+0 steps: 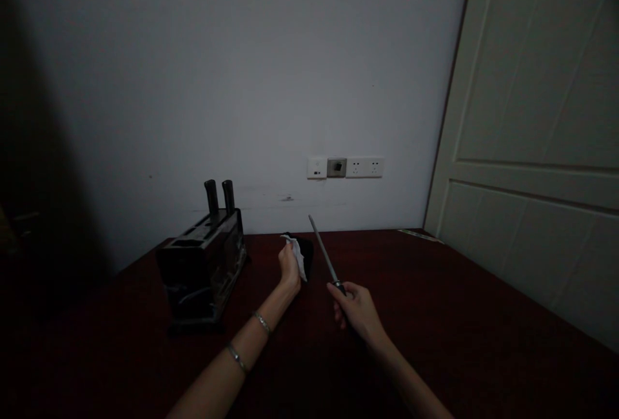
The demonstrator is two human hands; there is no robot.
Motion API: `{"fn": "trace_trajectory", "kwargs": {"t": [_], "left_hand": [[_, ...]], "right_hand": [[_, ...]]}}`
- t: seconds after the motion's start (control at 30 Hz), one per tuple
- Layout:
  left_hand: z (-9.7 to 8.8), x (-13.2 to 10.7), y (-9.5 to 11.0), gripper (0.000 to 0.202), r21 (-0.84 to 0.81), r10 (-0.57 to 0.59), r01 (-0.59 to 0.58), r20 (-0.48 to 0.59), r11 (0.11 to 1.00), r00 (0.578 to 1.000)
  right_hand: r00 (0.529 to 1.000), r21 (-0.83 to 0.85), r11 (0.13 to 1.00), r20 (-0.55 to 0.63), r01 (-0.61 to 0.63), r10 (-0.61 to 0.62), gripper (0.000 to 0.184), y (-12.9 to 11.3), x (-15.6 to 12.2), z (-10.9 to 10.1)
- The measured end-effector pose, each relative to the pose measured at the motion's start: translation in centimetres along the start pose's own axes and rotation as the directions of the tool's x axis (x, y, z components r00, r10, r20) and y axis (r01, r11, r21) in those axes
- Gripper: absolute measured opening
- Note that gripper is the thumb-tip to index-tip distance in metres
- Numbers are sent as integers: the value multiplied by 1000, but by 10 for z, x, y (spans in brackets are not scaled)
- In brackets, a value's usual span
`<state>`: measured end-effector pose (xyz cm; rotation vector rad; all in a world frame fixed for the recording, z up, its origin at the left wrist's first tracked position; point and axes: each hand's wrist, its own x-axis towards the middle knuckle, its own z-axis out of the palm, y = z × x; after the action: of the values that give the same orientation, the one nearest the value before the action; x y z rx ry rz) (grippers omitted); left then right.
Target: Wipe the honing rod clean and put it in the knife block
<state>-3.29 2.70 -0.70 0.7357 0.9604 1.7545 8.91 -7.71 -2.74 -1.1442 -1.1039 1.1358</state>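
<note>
My right hand [355, 308] is closed round the dark handle of a honing steel [323, 248], whose thin grey rod points up and away to the left. My left hand [289, 267] is closed on a crumpled white tissue [298, 255]. Right behind the tissue is a dark object [308, 253]; its kind is too dim to make out, and I cannot tell whether the hand touches it. To the left stands a dark knife block [186, 271] with slots in its top. Two black-handled tools [211, 196] stick up from its far end, their lower parts hidden inside.
The dark red table [425, 316] meets a pale wall with sockets [365, 167] above its back edge. A pale panelled door [527, 213] borders the right side. A thin flat strip [420, 236] lies at the back right corner. The light is dim.
</note>
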Motion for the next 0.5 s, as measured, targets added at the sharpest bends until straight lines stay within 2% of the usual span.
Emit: {"fn": "trace_trajectory", "kwargs": {"t": [0.1, 0.2, 0.27, 0.37, 0.43, 0.5], "left_hand": [[-1, 2, 1, 36, 12, 16, -15, -17, 1000, 1000], [-1, 3, 3, 35, 29, 32, -31, -31, 999, 999], [-1, 3, 4, 34, 41, 40, -39, -32, 998, 999], [-1, 3, 5, 33, 57, 51, -50, -21, 997, 998], [0, 3, 5, 32, 71, 59, -58, -16, 996, 998], [0, 3, 5, 30, 86, 67, -66, -13, 994, 998]], "right_hand": [[1000, 112, 993, 3, 25, -25, 44, 1, 2, -2], [997, 295, 953, 35, -71, 64, 43, 0, 5, -6], [981, 436, 880, 108, -190, 158, 39, -1, 6, -10], [921, 615, 685, 266, -390, 286, 38, -6, 4, -15], [875, 656, 579, 355, -484, 329, 43, -8, 3, -17], [846, 646, 547, 416, -532, 332, 46, -10, 2, -17]]}}
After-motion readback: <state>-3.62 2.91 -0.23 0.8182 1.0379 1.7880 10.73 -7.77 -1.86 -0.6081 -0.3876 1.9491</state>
